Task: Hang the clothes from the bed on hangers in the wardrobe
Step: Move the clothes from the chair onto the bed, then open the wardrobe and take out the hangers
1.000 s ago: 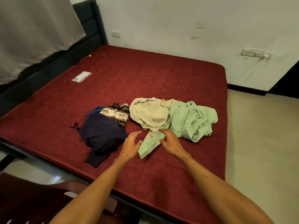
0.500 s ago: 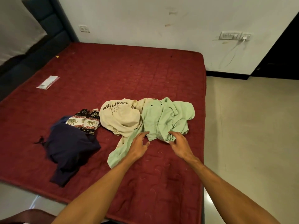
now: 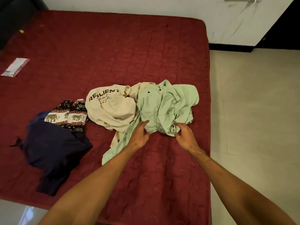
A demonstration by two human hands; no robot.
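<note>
- The green shirt (image 3: 164,109) lies crumpled near the right edge of the bed (image 3: 162,54), collar end far from me, hem end near. I read two dark buttons close to the collar, so its front is facing up.
- Its long axis runs roughly far to near, leaning a little left. One sleeve trails off toward the near left, ending well short of the bed's near edge.
- My left hand (image 3: 138,138) is at the shirt's near hem, fingers spread and slightly curled, the thumb tip over the fabric. I cannot tell whether it actually touches.
- My right hand (image 3: 185,137) is at the near right corner of the hem, fingers spread and hooked, closed on nothing yet.
- I judge the task barely begun: nothing is lifted, and neither a hanger nor the wardrobe is in view. Picking up this shirt looks like the step in hand.
- The cream top (image 3: 112,109) with dark lettering lies just left of the shirt, overlapping its edge.
- Further left, the elephant-print cloth (image 3: 69,114) sits partly on the navy garment (image 3: 53,146), which spreads toward the near left.
- All four pieces are on the bed, so all four are left to hang.
- A small clear packet (image 3: 15,67) lies far left, well apart from the clothes.
</note>
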